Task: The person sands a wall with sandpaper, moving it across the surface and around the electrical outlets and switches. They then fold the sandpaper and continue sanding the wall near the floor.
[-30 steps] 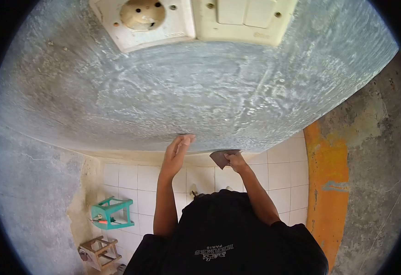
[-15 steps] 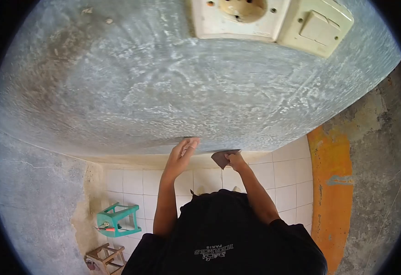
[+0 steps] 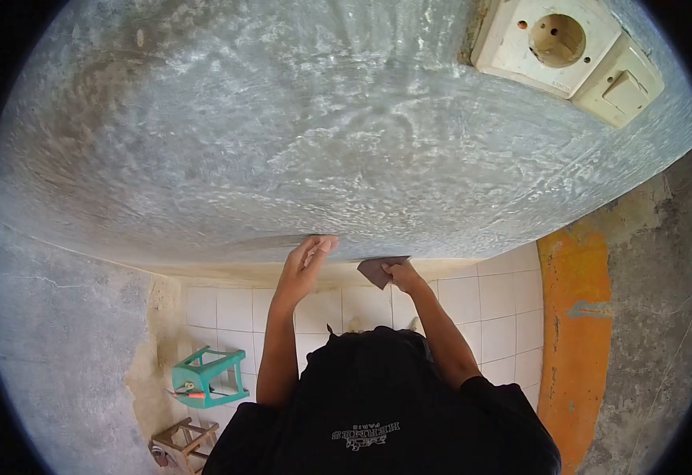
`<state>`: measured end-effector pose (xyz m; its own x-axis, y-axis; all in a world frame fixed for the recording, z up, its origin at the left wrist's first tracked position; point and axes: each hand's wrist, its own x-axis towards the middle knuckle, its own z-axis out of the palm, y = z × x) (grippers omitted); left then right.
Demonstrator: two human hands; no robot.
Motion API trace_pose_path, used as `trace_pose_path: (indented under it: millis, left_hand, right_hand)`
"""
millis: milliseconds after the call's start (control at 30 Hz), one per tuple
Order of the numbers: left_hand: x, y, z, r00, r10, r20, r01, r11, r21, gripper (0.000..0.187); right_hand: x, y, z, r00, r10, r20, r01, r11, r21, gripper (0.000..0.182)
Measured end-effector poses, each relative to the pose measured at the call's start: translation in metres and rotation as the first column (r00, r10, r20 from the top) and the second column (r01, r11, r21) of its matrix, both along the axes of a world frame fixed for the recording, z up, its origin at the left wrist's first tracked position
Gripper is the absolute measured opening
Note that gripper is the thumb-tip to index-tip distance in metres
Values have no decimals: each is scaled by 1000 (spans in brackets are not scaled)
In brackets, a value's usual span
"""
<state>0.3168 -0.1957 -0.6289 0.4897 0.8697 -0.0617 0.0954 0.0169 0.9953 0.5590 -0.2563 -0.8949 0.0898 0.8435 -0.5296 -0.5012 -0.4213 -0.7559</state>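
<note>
My left hand (image 3: 305, 265) is raised to the grey wall (image 3: 346, 166), its fingertips at the surface. The fingers are partly bent and slightly apart, and nothing shows in them. Just to the right, my right hand (image 3: 403, 275) pinches a dark brown, flat piece of what looks like sandpaper (image 3: 375, 271). Its upper edge lies along the lower part of the wall, and one corner hangs down toward the floor. Patchy whitish marks cover the wall above both hands.
A power socket (image 3: 512, 47) and a light switch (image 3: 619, 93) are mounted at upper right. On the white tiled floor (image 3: 496, 317), a green stool (image 3: 218, 372) with an orange-handled tool stands near a wooden stool (image 3: 184, 443). An orange painted strip (image 3: 572, 356) runs along the right wall.
The view has shifted, so the socket and switch now sit farther right and lower. Both hands appear slightly farther left. The right hand keeps its hold on the sandpaper.
</note>
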Motion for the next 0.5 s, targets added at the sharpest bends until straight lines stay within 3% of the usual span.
trace_pose_path:
  millis: [67, 167, 267, 367, 467, 500]
  left_hand:
    - [-2, 8, 2, 1000, -23, 3, 23, 1000, 9, 35]
    - [-8, 8, -1, 999, -49, -18, 49, 999, 15, 35]
    - [-10, 18, -2, 996, -81, -29, 82, 996, 35, 35]
    - [-14, 15, -1, 996, -83, -21, 84, 996, 23, 35]
    - [-17, 20, 1, 995, -95, -11, 95, 995, 12, 35]
    - [-18, 19, 1, 996, -93, -5, 93, 996, 4, 35]
  right_hand:
    - [-14, -3, 50, 999, -6, -40, 10, 996, 87, 38]
    - [-6, 1, 18, 991, 126, -40, -122, 989, 83, 37]
    - [-20, 2, -3, 964, -36, 265, -8, 987, 163, 32]
    - [-15, 6, 13, 970, 146, 193, -166, 982, 93, 30]
    - [-31, 7, -10, 969, -64, 239, 49, 997, 68, 28]
    - [-35, 7, -2, 982, -44, 183, 26, 995, 97, 28]
